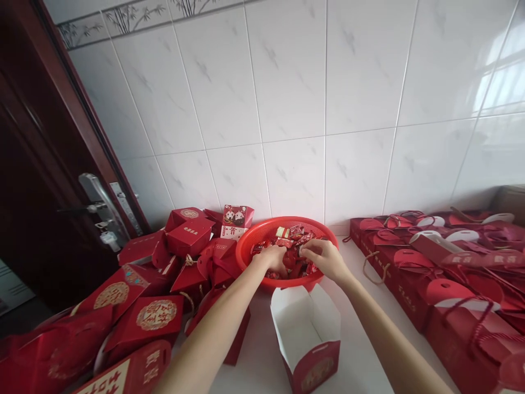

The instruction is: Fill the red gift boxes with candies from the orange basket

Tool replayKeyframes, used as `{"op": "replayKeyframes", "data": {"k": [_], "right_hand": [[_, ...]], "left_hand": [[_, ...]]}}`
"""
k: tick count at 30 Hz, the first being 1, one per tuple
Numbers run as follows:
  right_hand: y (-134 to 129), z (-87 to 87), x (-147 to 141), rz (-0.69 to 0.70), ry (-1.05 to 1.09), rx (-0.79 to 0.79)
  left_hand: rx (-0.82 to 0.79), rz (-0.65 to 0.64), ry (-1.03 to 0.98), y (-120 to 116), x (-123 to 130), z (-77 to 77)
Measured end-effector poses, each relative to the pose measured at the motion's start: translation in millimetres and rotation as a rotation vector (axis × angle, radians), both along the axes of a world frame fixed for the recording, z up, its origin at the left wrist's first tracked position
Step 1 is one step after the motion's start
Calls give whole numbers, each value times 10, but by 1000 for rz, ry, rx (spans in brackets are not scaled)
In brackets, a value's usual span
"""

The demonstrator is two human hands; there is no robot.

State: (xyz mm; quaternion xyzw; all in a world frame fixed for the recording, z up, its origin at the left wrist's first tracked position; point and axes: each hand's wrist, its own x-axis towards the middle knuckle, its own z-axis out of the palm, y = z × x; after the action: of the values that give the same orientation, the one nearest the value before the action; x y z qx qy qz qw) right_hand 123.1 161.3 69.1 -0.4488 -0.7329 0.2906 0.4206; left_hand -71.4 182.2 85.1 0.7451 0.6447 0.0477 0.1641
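A round red plastic basket [251, 234] against the wall holds many small wrapped candies [297, 232], mostly red, a few pale. My left hand [275, 259] reaches down into the candies from the left, its fingertips hidden among them. Over the basket's right side, my right hand [325, 258] has its thumb and fingers pinched together at the candies. What lies between those fingertips is too small to make out. Just in front of the basket, between my forearms, stands an open red gift box [314, 369] with a white inside; its top flaps point up and its visible floor is bare.
Red gift boxes [158, 314] lie piled on the left, some with cord handles. Rows of red boxes with rope handles [414, 295] stand on the right. A white tiled wall [293, 180] rises behind; a dark door [36, 137] with a metal handle is at left.
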Motion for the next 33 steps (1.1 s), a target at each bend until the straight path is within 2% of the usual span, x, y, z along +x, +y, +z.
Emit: {"op": "replayKeyframes", "data": {"k": [4, 10, 16, 21, 28, 31, 33], "right_hand": [[3, -5, 8, 42, 64, -12], [-11, -1, 13, 54, 118, -64], [-38, 18, 18, 49, 117, -64], [-59, 41, -3, -9, 26, -66], [-88, 43, -98, -161, -43, -100], [-49, -9, -102, -226, 55, -115], [-20, -50, -93, -206, 170, -100]], "left_hand": [[57, 83, -122, -1, 13, -2], [204, 166, -460, 24, 23, -13], [254, 113, -858, 94, -20, -52], [289, 71, -1133, 111, 10, -35], [206, 29, -1270, 40, 41, 26], [127, -19, -1258, -9, 48, 64], [80, -38, -1217, -29, 54, 81]]}}
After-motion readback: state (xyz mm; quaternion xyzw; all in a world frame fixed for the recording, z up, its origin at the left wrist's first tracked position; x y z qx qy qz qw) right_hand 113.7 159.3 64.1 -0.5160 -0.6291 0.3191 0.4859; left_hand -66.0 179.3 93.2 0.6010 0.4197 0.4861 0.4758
